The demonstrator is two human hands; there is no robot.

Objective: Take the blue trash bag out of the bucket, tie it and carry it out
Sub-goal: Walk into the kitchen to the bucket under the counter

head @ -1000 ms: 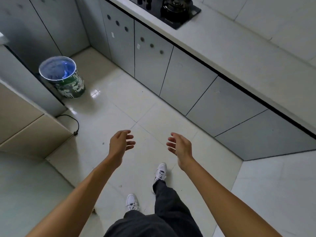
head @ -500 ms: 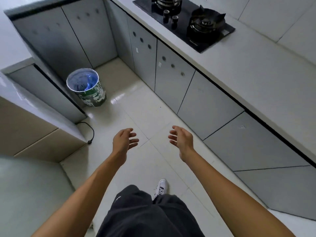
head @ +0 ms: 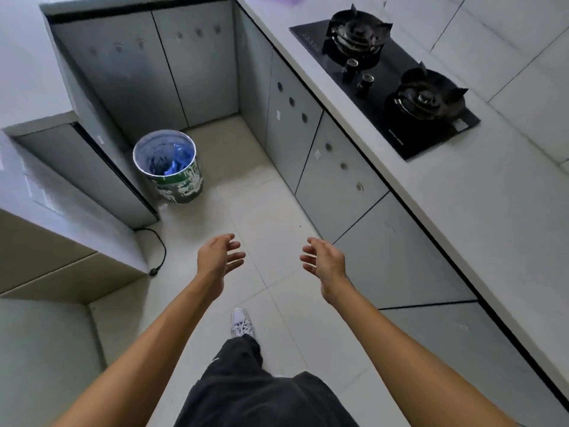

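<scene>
Black trousers [head: 261, 392], white sneaker [head: 241, 323]

bucket [head: 180, 183]: green-and-white, upright on floor by corner cabinets | trash bag [head: 177, 160]: blue, crumpled inside, lining the bucket's rim

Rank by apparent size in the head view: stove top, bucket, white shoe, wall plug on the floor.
1. stove top
2. bucket
3. white shoe
4. plug
The shoe lies nearer the camera, so it looks relatively bigger.
</scene>
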